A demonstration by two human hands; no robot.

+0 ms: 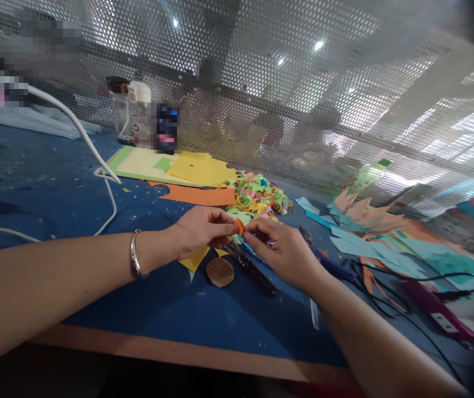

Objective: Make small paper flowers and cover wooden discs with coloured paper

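Observation:
A small orange piece of paper (240, 226) is pinched between the fingertips of my left hand (203, 228) and my right hand (280, 249), above the blue tabletop. Just below the hands lies a dark-handled tool (257, 276), its front part partly hidden by my fingers. Beside it rests a round wooden disc (220, 271). Yellow paper scraps (196, 258) lie under my left hand. Behind my fingers rises a heap of small colourful paper pieces (257, 193).
Orange paper (199, 194) and yellow sheets (199, 168) lie behind my left hand, with bottles (140, 113) and a phone (167, 128) farther back. A white cable (74, 121) crosses at left. Teal paper strips (380, 249), a black cable (390, 271) and a purple power strip (442, 309) occupy the right.

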